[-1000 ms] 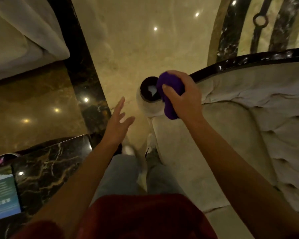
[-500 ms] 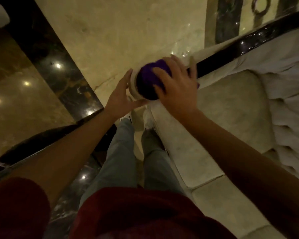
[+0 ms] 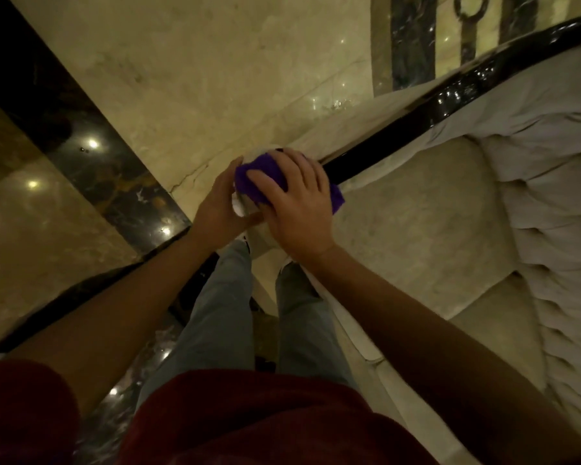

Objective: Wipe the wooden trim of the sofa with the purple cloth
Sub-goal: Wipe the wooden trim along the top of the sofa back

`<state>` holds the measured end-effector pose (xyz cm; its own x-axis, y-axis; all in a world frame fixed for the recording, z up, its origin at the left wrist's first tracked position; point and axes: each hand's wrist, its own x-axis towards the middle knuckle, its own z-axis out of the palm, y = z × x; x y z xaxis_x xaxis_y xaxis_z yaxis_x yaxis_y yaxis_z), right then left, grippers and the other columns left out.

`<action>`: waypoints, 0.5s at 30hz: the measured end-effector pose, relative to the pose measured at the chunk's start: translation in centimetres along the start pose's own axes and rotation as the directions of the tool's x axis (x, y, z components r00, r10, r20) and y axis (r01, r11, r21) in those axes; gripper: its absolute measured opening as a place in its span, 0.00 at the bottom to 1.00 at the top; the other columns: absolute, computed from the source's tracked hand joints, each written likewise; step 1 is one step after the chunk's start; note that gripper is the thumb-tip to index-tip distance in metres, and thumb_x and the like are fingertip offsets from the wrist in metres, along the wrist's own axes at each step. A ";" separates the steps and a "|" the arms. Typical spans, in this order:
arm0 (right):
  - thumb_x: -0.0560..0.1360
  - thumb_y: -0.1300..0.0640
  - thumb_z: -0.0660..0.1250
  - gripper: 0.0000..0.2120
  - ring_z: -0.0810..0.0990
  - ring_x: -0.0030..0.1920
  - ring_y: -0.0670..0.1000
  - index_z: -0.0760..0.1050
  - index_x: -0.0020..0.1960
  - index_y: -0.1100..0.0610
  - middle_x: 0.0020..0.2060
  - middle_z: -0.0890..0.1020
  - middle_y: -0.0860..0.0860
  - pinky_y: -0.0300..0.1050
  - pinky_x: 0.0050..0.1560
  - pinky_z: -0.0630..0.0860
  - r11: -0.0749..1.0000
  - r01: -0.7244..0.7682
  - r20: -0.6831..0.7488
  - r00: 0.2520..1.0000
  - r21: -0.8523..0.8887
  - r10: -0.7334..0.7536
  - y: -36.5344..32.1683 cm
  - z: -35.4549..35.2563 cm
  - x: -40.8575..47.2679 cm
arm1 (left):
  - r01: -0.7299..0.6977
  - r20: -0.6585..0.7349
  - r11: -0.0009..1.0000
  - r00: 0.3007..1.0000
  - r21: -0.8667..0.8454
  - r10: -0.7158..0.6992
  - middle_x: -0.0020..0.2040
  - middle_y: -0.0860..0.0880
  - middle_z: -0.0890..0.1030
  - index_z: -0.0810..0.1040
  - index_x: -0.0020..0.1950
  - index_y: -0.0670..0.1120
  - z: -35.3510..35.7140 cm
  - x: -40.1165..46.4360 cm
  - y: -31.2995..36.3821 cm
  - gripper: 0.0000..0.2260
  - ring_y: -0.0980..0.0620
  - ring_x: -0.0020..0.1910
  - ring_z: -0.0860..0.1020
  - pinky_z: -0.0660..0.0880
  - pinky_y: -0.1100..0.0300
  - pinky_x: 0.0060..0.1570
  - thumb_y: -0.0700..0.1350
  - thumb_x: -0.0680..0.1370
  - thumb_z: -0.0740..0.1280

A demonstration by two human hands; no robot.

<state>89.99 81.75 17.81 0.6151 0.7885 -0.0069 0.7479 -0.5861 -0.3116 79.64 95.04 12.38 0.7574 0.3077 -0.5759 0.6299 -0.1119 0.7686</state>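
The purple cloth (image 3: pixel 259 177) is bunched over the round front end of the sofa arm, where the dark glossy wooden trim (image 3: pixel 450 95) begins. My right hand (image 3: pixel 296 203) lies flat on top of the cloth and presses it onto that end, fingers spread over it. A corner of the cloth sticks out to the right of the hand. My left hand (image 3: pixel 217 209) cups the pale upholstered arm end from the left side, thumb under it. The trim runs from under the cloth up to the top right edge, along the cream tufted sofa (image 3: pixel 433 229).
Polished beige marble floor (image 3: pixel 198 62) with a black marble border (image 3: pixel 91 162) lies to the left. A dark marble table edge (image 3: pixel 81 290) is at the lower left. My legs stand between table and sofa. Dark inlay patterns mark the floor behind the trim.
My left hand has come in from open air and now holds the arm end. My right hand has settled flat over the cloth on that end. The view has tilted closer.
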 end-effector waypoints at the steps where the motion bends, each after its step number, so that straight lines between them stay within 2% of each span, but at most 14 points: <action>1: 0.78 0.51 0.69 0.18 0.75 0.70 0.64 0.80 0.67 0.52 0.68 0.79 0.60 0.63 0.72 0.66 0.997 0.054 0.019 0.998 -0.053 -0.053 2.1 -1.0 0.1 | -0.021 0.005 0.999 1.000 0.040 0.021 0.77 0.48 0.70 0.61 0.81 0.49 -0.5 -0.3 1.0 0.52 0.53 0.70 0.73 0.73 0.55 0.67 0.70 0.64 0.75; 3: 0.78 0.51 0.68 0.18 0.77 0.66 0.65 0.80 0.66 0.52 0.65 0.80 0.61 0.64 0.70 0.67 0.982 0.074 0.006 0.997 -0.173 -0.074 6.6 -3.4 1.1 | -0.130 0.009 0.986 0.991 0.104 0.130 0.76 0.48 0.71 0.64 0.80 0.49 -1.4 -1.1 1.4 0.44 0.50 0.72 0.73 0.73 0.51 0.69 0.63 0.69 0.76; 5: 0.78 0.51 0.68 0.16 0.77 0.64 0.65 0.80 0.65 0.53 0.64 0.80 0.61 0.65 0.68 0.70 0.964 -0.033 -0.143 0.990 -0.262 -0.005 12.7 -6.9 3.2 | -0.291 0.004 0.937 0.955 0.194 0.296 0.77 0.45 0.70 0.65 0.80 0.44 -0.8 -1.6 2.6 0.39 0.47 0.75 0.70 0.68 0.49 0.75 0.56 0.74 0.76; 7: 0.78 0.49 0.65 0.18 0.76 0.66 0.64 0.80 0.65 0.54 0.65 0.79 0.60 0.65 0.69 0.70 0.938 -0.228 -0.275 0.949 -0.260 0.154 16.9 -9.8 6.0 | -0.365 -0.008 0.866 0.920 0.341 0.391 0.78 0.42 0.69 0.65 0.80 0.42 -0.1 -1.3 3.5 0.38 0.45 0.77 0.67 0.61 0.56 0.78 0.56 0.76 0.73; 9: 0.78 0.47 0.64 0.18 0.75 0.68 0.62 0.81 0.63 0.54 0.65 0.79 0.58 0.61 0.72 0.68 0.909 -0.358 -0.273 0.915 -0.213 0.296 17.6 -10.6 7.2 | -0.321 -0.022 0.846 0.931 0.426 0.365 0.78 0.41 0.68 0.64 0.80 0.43 1.0 -0.7 4.3 0.39 0.42 0.75 0.67 0.61 0.55 0.77 0.62 0.76 0.69; 11: 0.76 0.48 0.67 0.15 0.77 0.65 0.61 0.83 0.57 0.55 0.60 0.81 0.57 0.63 0.73 0.66 0.937 -0.291 -0.221 0.943 -0.193 0.247 15.5 -10.2 6.4 | -0.238 -0.085 0.865 0.949 0.442 0.304 0.76 0.40 0.69 0.64 0.80 0.45 2.7 0.5 6.0 0.42 0.39 0.73 0.68 0.65 0.46 0.73 0.67 0.74 0.67; 12: 0.76 0.48 0.69 0.13 0.78 0.63 0.61 0.84 0.53 0.55 0.57 0.82 0.57 0.66 0.73 0.65 0.963 -0.220 -0.201 0.962 -0.154 0.187 13.0 -8.4 5.2 | -0.181 -0.111 0.879 0.961 0.441 0.253 0.75 0.40 0.70 0.64 0.80 0.46 2.6 0.3 5.6 0.42 0.39 0.72 0.69 0.66 0.44 0.72 0.68 0.73 0.67; 15: 0.79 0.47 0.70 0.12 0.80 0.61 0.60 0.85 0.47 0.55 0.53 0.84 0.57 0.66 0.77 0.60 0.998 0.010 -0.129 0.992 -0.061 -0.018 9.1 -6.0 2.7 | -0.129 -0.179 0.884 0.956 0.449 0.230 0.72 0.39 0.72 0.67 0.78 0.44 3.1 0.8 6.1 0.44 0.37 0.69 0.71 0.69 0.43 0.68 0.69 0.70 0.66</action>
<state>99.96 77.41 20.66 0.6284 0.7684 0.1210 0.7680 -0.5882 -0.2535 84.59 91.69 15.78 0.8386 0.4380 -0.3239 0.5367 -0.5624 0.6290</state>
